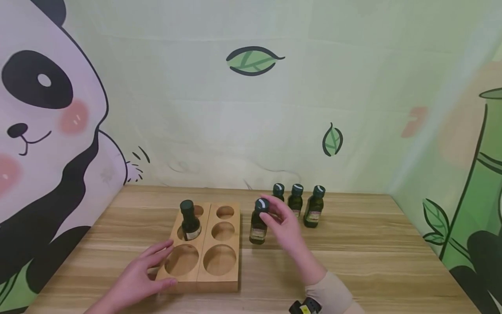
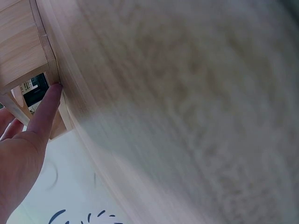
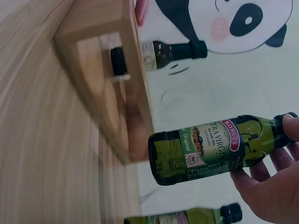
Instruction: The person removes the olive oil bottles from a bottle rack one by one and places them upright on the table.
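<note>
My right hand (image 1: 285, 224) pinches a green glass olive oil bottle (image 1: 258, 231) by its dark cap and neck. The bottle is upright just right of a wooden rack (image 1: 199, 281); in the right wrist view its label (image 3: 212, 144) shows, with its base raised to about the rack's top board. My left hand (image 1: 135, 274) rests against the rack's left side, thumb at the front corner and fingers along the edge. Another bottle (image 1: 191, 224) stands in a middle hole of the rack's left column, leaning a little.
Several round holes, larger at the front, pierce the rack's top. Three more dark-capped bottles (image 1: 313, 211) stand at the back right of the wooden table (image 1: 353, 261). Behind the table hangs a cloth (image 1: 188, 117) printed with a panda and leaves.
</note>
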Tool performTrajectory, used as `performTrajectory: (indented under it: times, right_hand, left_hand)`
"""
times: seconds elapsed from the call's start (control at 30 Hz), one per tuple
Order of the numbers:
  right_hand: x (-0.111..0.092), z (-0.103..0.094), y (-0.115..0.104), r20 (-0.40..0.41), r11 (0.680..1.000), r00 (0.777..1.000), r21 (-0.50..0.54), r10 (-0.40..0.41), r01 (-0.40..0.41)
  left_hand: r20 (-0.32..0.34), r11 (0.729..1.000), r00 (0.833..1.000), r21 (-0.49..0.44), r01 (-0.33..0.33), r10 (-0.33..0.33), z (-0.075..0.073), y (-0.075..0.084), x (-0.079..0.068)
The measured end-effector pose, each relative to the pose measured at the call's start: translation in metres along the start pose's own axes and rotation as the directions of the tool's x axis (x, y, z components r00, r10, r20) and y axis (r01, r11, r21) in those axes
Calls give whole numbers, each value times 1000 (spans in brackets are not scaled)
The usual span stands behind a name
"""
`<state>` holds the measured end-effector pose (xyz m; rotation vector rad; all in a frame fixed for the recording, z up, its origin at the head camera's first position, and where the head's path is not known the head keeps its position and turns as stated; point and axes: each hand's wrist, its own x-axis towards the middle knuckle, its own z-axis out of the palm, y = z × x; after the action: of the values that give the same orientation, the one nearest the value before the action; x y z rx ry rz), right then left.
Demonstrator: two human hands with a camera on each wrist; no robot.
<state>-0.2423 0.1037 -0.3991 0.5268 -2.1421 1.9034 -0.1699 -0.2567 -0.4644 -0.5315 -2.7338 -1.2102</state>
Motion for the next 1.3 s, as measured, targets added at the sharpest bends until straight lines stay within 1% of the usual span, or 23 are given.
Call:
performTrajectory:
  times: [0.17, 0.4, 0.5, 0.6, 0.87, 1.0, 1.3]
  right_hand:
    - [-1, -12, 7, -17, 1000, 1000, -27, -1, 0]
    - [-3, -24, 15, -42, 997, 998, -58, 50, -53]
    - [-2, -28, 20, -54, 995, 996, -71, 72, -76]
    - [-2, -30, 24, -58, 992, 995, -85, 87, -92]
    - [-3, -35, 31, -60, 987, 994, -125, 91, -98]
    - [-3, -37, 34, -52, 984, 993, -142, 102, -108]
    - [-3, -37, 39, -44, 987, 995, -129, 88, -93]
  left_hand:
    - [2, 1000, 1000, -29, 5, -5, 0, 0, 0]
    - [-10, 999, 1000, 18, -28, 28, 0, -1, -1]
    - [-10, 1000, 1000, 16, -19, 20, 0, -1, -1]
    - [-7, 1000, 1000, 9, -9, 10, 0, -1, 0]
    - [18, 999, 1000, -38, 10, -10, -1, -1, 0]
    - [13, 999, 1000, -32, 15, -15, 0, -1, 0]
    - [8, 1000, 1000, -5, 0, 0, 0, 0, 0]
